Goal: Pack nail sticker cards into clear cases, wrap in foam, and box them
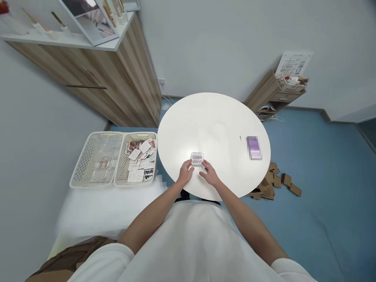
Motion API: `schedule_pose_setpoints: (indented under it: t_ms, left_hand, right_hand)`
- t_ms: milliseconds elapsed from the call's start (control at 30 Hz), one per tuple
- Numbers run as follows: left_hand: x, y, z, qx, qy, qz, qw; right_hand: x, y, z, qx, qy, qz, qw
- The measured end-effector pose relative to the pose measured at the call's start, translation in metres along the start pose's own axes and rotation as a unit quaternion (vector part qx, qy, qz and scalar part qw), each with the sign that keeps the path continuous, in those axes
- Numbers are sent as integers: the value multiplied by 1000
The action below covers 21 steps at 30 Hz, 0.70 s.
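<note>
A small clear plastic case (197, 158) with rows of what look like false nails is on or just over the white round table (223, 113), near its front edge. My left hand (185, 172) grips the case by its lower left corner. At the lower right corner, the fingers of my right hand (209, 174) hold it too, with the thumb apart from the case. The case faces up toward me.
Left of the table stand two white baskets, one with clear plastic boxes (110, 143), the other with cards and nail sets (141, 158). A blurred purple item (254, 148) lies on the table's right side. Cardboard boxes (268, 182) are piled on the floor at right.
</note>
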<state>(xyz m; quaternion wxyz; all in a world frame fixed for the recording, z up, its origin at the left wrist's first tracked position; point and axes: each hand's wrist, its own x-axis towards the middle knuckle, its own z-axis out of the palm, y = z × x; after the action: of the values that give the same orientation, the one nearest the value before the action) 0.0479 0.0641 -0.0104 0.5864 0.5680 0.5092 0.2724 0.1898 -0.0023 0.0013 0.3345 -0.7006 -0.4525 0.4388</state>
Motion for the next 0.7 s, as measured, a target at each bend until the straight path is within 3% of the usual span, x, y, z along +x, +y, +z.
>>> schedule_pose_setpoints:
  t_ms: [133, 267, 467, 700]
  left_hand:
    - [-9, 5, 40, -1, -49, 1, 999]
    - [-17, 6, 67, 20, -77, 2, 997]
    - [-25, 0, 86, 45, -66, -11, 997]
    - [-27, 7, 94, 108, -39, 14, 993]
  right_hand:
    - [-30, 28, -32, -56, 43, 5, 997]
    - [-48, 49, -54, -67, 48, 2, 997]
    - [-48, 61, -72, -90, 18, -18, 996]
    - [-40, 70, -81, -137, -40, -49, 989]
